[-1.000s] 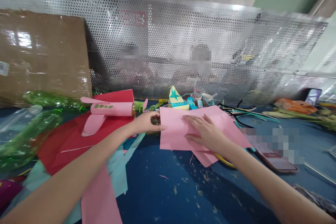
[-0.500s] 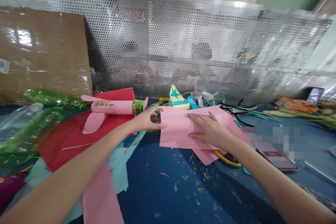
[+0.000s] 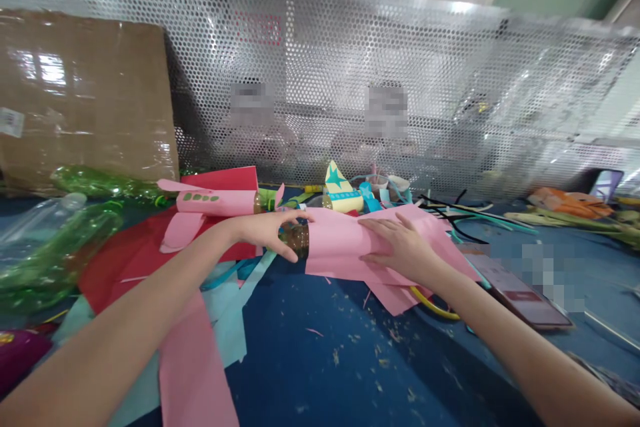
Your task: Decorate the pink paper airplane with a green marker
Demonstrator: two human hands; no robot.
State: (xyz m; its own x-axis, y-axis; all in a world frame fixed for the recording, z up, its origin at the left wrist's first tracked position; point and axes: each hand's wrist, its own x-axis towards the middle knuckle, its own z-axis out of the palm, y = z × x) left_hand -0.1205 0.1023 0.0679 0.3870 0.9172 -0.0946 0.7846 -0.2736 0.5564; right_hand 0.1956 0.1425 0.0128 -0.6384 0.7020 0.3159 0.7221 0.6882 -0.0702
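A plastic bottle [image 3: 299,239] lies on its side, largely covered by a sheet of pink paper [image 3: 333,240] that curves over it. My left hand [image 3: 265,230] grips the bottle's bare left end, fingers above and thumb below. Spread flat over the paper, my right hand [image 3: 407,247] presses the sheet with its fingers apart. More pink paper [image 3: 395,300] sticks out beneath. To the left rests a plane-shaped craft [image 3: 220,203], a bottle wrapped in pink paper with green oval windows. A yellow craft piece with teal stars [image 3: 345,193] stands just behind the bottle.
Green plastic bottles [image 3: 65,260] and a cardboard box [image 3: 85,107] are at left. Red paper [image 3: 120,260] and light-blue paper [image 3: 233,333] lie under my left arm. A phone [image 3: 525,293] lies at right. Paper scraps dot the blue table [image 3: 300,360]; perforated metal [image 3: 320,80] rises behind.
The paper's left part has gone from lying flatter to curving over the bottle, whose end now shows. My left hand has shifted slightly down around that end. My right hand stays on the paper.
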